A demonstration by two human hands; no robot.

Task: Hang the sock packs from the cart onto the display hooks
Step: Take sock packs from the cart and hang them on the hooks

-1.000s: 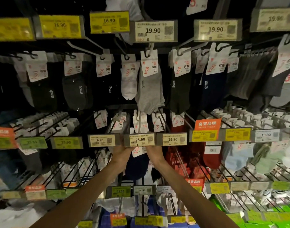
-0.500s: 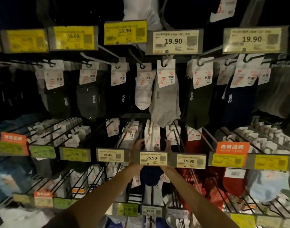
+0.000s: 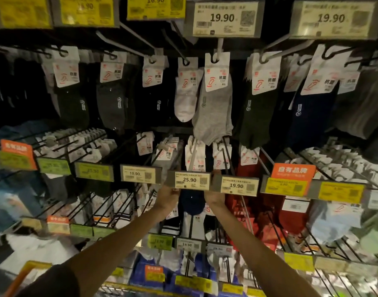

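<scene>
As both arms stretch up into the rack, the left hand (image 3: 168, 192) and right hand (image 3: 215, 195) sit either side of the 25.90 price tag (image 3: 190, 181). Their fingers are tucked behind it, so I cannot tell whether they pinch anything. Between the hands hangs a navy sock pack (image 3: 191, 203). Just above them, white header cards (image 3: 200, 160) crowd a display hook (image 3: 192, 154).

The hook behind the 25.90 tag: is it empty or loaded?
Loaded: white pack cards sit bunched on the hook behind the 25.90 tag, and navy socks hang below it.
</scene>
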